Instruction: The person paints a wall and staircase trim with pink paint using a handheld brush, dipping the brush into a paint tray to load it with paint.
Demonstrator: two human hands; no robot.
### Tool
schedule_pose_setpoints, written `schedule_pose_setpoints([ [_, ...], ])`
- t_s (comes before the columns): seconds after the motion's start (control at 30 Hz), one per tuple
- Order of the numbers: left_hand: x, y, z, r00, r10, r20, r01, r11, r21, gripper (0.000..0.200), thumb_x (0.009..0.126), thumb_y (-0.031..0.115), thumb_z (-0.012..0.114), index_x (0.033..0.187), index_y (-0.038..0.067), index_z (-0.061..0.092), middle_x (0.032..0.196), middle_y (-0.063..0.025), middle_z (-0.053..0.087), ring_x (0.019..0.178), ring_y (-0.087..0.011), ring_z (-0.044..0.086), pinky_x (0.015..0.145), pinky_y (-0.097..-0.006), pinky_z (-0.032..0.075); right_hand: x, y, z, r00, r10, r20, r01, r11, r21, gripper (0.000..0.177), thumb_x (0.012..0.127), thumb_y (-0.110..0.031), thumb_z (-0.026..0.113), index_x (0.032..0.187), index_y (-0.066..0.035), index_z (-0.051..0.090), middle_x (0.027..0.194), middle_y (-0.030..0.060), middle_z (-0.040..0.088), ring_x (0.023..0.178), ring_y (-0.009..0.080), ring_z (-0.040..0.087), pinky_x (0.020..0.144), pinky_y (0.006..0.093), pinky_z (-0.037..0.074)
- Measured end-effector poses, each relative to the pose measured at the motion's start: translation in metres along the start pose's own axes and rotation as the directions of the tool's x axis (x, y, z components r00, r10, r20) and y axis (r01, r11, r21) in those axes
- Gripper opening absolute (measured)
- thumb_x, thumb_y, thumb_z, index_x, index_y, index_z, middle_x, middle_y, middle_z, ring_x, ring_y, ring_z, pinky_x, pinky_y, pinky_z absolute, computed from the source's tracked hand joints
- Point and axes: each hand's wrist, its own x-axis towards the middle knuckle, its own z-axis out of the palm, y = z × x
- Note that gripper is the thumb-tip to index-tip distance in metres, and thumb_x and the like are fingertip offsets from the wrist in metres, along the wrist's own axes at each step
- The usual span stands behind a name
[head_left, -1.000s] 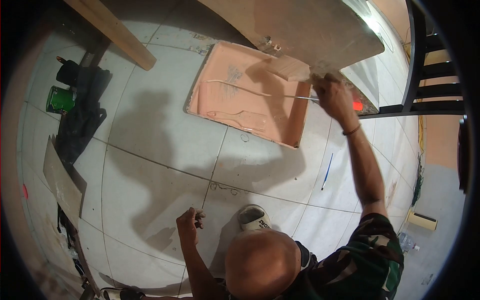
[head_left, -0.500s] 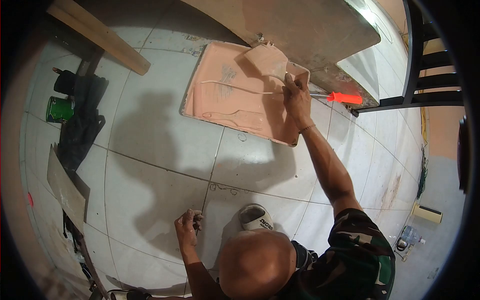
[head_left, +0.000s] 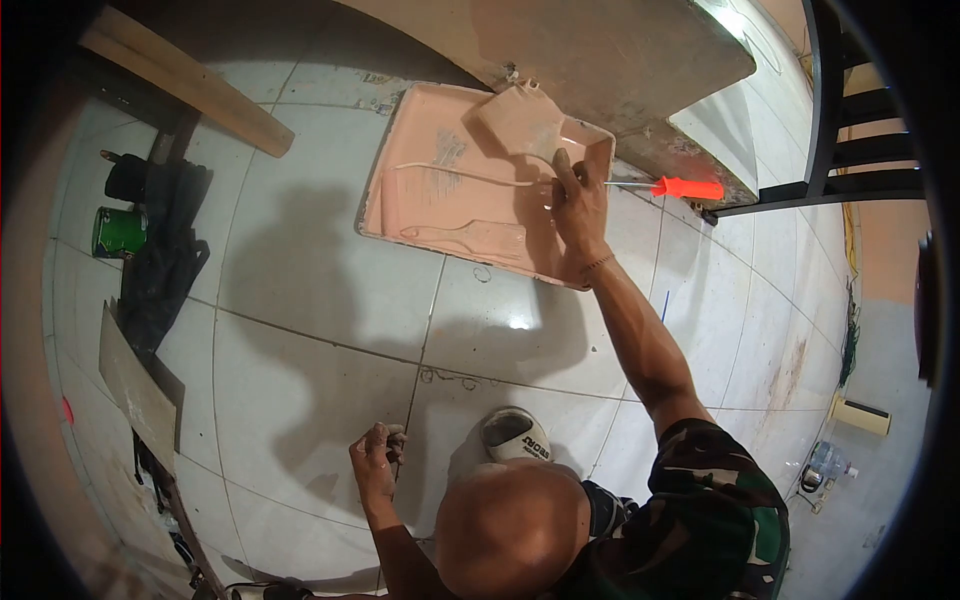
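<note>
My right hand (head_left: pixel 580 205) reaches over the right end of a pink, paint-smeared tray (head_left: pixel 490 262). Its fingers close around the narrow end of a wide flat paintbrush (head_left: pixel 518 118), coated in pink paint, whose broad part lies against the tray's far side. Beside that hand, a red-handled tool (head_left: pixel 688 188) has its thin metal shaft passing over the tray rim. A paint-covered thin rod (head_left: pixel 465 172) and a smaller brush (head_left: pixel 465 237) lie in the tray. Loosely curled, my left hand (head_left: pixel 377 462) hangs above the floor, with nothing visible in it.
A curved panel (head_left: pixel 610 70) borders the tray's far side. Black slatted furniture (head_left: pixel 825 150) stands at right, a wooden plank (head_left: pixel 200 85) at upper left. Along the left are a green can (head_left: pixel 119 232), dark cloth (head_left: pixel 165 250) and a board (head_left: pixel 138 385). My slipper (head_left: pixel 513 437) is on the tiles.
My right hand has shifted slightly left and turned, and the wide paintbrush has tipped and moved a little left with it. My left hand stays nearly still.
</note>
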Motion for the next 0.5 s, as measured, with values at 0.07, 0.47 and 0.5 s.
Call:
schedule_pose_setpoints([
  [0.07,0.001,0.001,0.001,1.0,0.021,-0.007,-0.021,1.0,0.01,0.039,0.087,0.032,0.053,0.08,-0.005,0.062,0.064,-0.0072,0.058,0.05,-0.0095,0.046,0.046,-0.0228,0.038,-0.004,0.007,-0.011,0.995,-0.075,-0.066,0.077,0.997,0.028,0.044,0.073,-0.003,0.06,0.115,-0.011,0.053,0.085,0.0138,0.051,0.075,0.0291,0.053,0.066,0.0385,0.044],
  [0.47,0.006,-0.008,0.005,0.999,0.024,0.023,-0.023,0.999,-0.036,0.042,0.086,0.036,0.056,0.078,-0.005,0.062,0.063,-0.0081,0.058,0.048,-0.01,0.046,0.044,-0.0232,0.038,0.024,-0.024,-0.017,0.983,-0.099,0.158,0.11,0.992,-0.06,0.03,0.077,-0.01,0.053,0.107,-0.011,0.053,0.086,0.0117,0.051,0.08,0.0277,0.052,0.068,0.0368,0.046],
  [0.5,0.004,-0.008,0.004,1.0,0.023,0.019,-0.023,0.999,-0.034,0.042,0.086,0.036,0.056,0.078,-0.005,0.062,0.063,-0.0081,0.058,0.048,-0.01,0.046,0.044,-0.0232,0.038,0.029,-0.025,-0.011,0.985,-0.1,0.139,0.107,0.993,-0.047,0.029,0.077,-0.011,0.053,0.106,-0.011,0.054,0.086,0.0122,0.051,0.079,0.0285,0.052,0.067,0.0376,0.046],
])
